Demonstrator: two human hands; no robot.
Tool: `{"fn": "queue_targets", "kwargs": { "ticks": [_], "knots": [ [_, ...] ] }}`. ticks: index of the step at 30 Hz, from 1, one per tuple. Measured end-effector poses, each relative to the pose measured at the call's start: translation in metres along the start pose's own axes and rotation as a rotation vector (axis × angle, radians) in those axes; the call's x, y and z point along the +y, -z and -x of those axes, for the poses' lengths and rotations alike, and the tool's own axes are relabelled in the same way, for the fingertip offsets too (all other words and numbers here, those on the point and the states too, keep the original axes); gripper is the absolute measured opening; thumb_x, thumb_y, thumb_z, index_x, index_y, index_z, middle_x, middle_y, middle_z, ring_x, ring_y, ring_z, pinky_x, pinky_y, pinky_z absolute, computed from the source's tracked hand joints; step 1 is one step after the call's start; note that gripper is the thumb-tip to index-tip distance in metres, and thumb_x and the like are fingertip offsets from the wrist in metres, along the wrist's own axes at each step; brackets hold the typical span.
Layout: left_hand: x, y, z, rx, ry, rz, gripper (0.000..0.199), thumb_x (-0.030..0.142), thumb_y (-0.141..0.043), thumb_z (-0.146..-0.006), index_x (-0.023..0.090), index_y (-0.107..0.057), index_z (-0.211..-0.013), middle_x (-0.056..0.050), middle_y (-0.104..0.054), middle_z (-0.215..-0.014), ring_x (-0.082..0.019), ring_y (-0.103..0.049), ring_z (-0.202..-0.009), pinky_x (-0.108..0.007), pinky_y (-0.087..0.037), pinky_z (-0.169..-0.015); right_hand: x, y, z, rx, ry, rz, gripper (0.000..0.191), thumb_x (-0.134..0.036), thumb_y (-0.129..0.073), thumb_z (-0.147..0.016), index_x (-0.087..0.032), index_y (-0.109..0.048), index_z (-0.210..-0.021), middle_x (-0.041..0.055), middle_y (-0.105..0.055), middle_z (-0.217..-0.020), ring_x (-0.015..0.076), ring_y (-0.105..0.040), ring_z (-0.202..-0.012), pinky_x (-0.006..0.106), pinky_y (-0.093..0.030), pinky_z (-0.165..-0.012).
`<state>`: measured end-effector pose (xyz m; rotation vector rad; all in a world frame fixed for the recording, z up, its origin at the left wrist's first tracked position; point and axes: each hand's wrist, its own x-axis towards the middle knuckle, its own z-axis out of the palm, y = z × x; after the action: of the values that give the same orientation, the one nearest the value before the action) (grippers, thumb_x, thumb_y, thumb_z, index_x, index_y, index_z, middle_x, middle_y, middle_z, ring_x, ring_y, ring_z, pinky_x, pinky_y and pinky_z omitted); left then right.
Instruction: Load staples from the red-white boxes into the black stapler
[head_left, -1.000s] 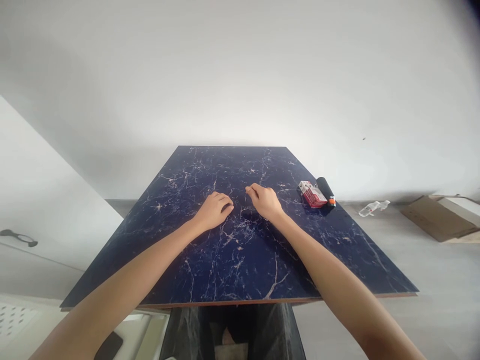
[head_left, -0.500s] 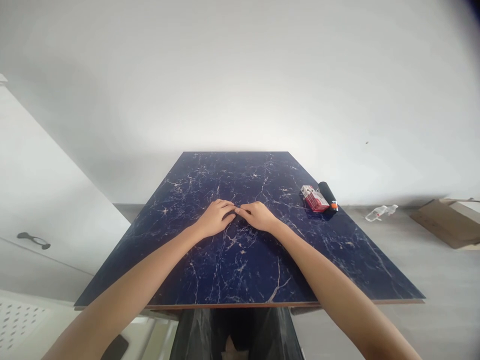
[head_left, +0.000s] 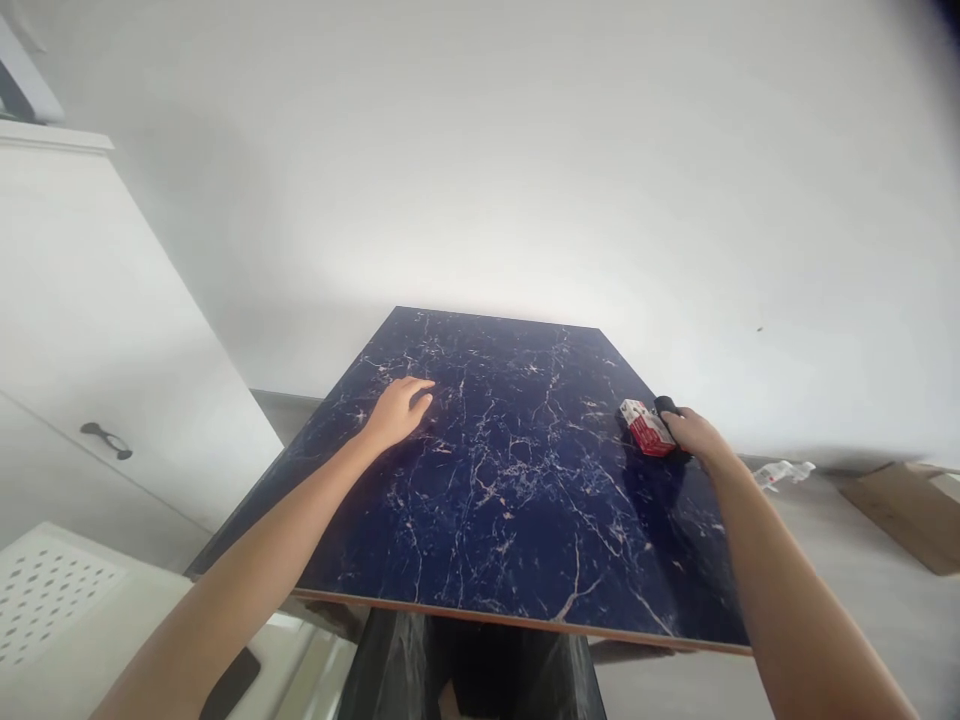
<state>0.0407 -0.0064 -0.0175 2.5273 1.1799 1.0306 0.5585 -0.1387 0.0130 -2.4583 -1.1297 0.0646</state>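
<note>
We see both bare hands of the person above the dark blue counter (head_left: 517, 540), which has white veins like marble. The right hand (head_left: 696, 435) is at the right side of the counter and reaches over the black cylinder (head_left: 664, 404). The thumb appears to touch it, but the other fingers are hidden from us, so we cannot tell how far this hand is closed. The cylinder lies just beside the red and white box (head_left: 651, 432), near the right edge.

The left hand (head_left: 401, 412) is well apart from these two things, on the left half of the counter. Its thumb stands away from the fingers, so we find it moderately wide. We cannot tell whether it touches the surface below.

On the floor to the right we notice a clear plastic bottle (head_left: 780, 473) and, farther right, a brown cardboard box (head_left: 904, 510).
</note>
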Motion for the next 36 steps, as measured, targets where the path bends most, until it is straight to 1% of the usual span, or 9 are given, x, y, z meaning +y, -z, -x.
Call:
{"fn": "queue_targets", "kwargs": {
  "ticks": [7,13,16,19,21,24,27,29,36],
  "knots": [
    [0.005,-0.002,0.002,-0.051,-0.005,-0.012,0.031,0.032,-0.051,-0.100,0.021,-0.068,-0.123,-0.008,-0.071,-0.123,-0.027,-0.063,-0.116,-0.047,-0.047,-0.105,-0.084,-0.038,0.028,-0.208,0.114,-0.121,0.039,-0.036,-0.052,-0.092,-0.013,-0.074,-0.114,0.0186,-0.075,-0.110,0.0283,-0.071,-0.096,0.033,-0.050,-0.079],
    [0.003,-0.005,0.000,-0.076,0.085,0.010,0.030,0.031,-0.054,-0.098,0.021,-0.069,-0.122,-0.008,-0.074,-0.117,-0.026,-0.067,-0.107,-0.043,-0.050,-0.099,-0.197,-0.093,0.072,-0.305,0.298,-0.253,0.043,-0.044,-0.055,-0.092,-0.014,-0.069,-0.120,0.0148,-0.075,-0.113,0.0257,-0.071,-0.097,0.031,-0.051,-0.080],
    [0.002,-0.003,0.000,-0.133,0.213,0.097,0.038,0.040,-0.053,-0.099,0.021,-0.064,-0.130,-0.010,-0.074,-0.118,-0.025,-0.071,-0.097,-0.039,-0.054,-0.091,-0.258,-0.121,0.104,-0.334,0.367,-0.312,0.048,-0.051,-0.057,-0.091,-0.015,-0.067,-0.122,0.0138,-0.076,-0.110,0.0265,-0.072,-0.096,0.033,-0.053,-0.081],
    [-0.002,0.001,-0.001,-0.169,0.289,0.119,0.050,0.052,-0.060,-0.093,0.020,-0.062,-0.132,-0.013,-0.072,-0.123,-0.029,-0.071,-0.104,-0.041,-0.054,-0.090,-0.301,-0.142,0.133,-0.346,0.402,-0.352,0.052,-0.054,-0.058,-0.092,-0.015,-0.064,-0.125,0.0168,-0.074,-0.111,0.0297,-0.072,-0.101,0.038,-0.053,-0.086],
    [-0.011,0.006,-0.002,-0.174,0.331,0.164,0.056,0.053,-0.068,-0.087,0.021,-0.062,-0.132,-0.013,-0.072,-0.125,-0.031,-0.070,-0.109,-0.040,-0.054,-0.091,-0.313,-0.151,0.145,-0.304,0.418,-0.392,0.055,-0.055,-0.057,-0.092,-0.013,-0.061,-0.127,0.0200,-0.072,-0.117,0.0327,-0.070,-0.108,0.042,-0.052,-0.092],
    [-0.028,0.014,-0.007,-0.151,0.410,0.266,0.057,0.043,-0.076,-0.082,0.023,-0.061,-0.133,-0.009,-0.074,-0.121,-0.028,-0.072,-0.107,-0.036,-0.055,-0.091,-0.309,-0.160,0.151,-0.190,0.448,-0.520,0.056,-0.058,-0.054,-0.094,-0.014,-0.061,-0.128,0.0193,-0.070,-0.124,0.0326,-0.066,-0.116,0.045,-0.049,-0.101],
    [-0.042,0.020,-0.010,-0.028,0.506,0.265,0.048,0.034,-0.072,-0.084,0.023,-0.063,-0.130,-0.007,-0.076,-0.117,-0.024,-0.074,-0.100,-0.034,-0.056,-0.089,-0.297,-0.165,0.149,-0.147,0.456,-0.652,0.052,-0.056,-0.047,-0.097,-0.017,-0.061,-0.129,0.0158,-0.069,-0.127,0.0286,-0.065,-0.117,0.044,-0.049,-0.102],
    [-0.048,0.022,-0.010,0.027,0.562,0.201,0.039,0.033,-0.066,-0.089,0.023,-0.065,-0.127,-0.007,-0.076,-0.116,-0.023,-0.074,-0.099,-0.033,-0.056,-0.088,-0.292,-0.167,0.147,-0.146,0.458,-0.693,0.050,-0.054,-0.046,-0.099,-0.018,-0.061,-0.130,0.0147,-0.069,-0.128,0.0277,-0.065,-0.117,0.044,-0.050,-0.102],
    [-0.060,0.034,-0.005,-0.063,0.576,-0.138,0.031,0.035,-0.056,-0.095,0.023,-0.069,-0.121,-0.010,-0.078,-0.109,-0.032,-0.071,-0.104,-0.042,-0.052,-0.091,-0.295,-0.166,0.147,-0.159,0.475,-0.658,0.041,-0.046,-0.045,-0.101,-0.018,-0.064,-0.125,0.0141,-0.071,-0.124,0.0268,-0.065,-0.118,0.041,-0.047,-0.103]
  ]
}}
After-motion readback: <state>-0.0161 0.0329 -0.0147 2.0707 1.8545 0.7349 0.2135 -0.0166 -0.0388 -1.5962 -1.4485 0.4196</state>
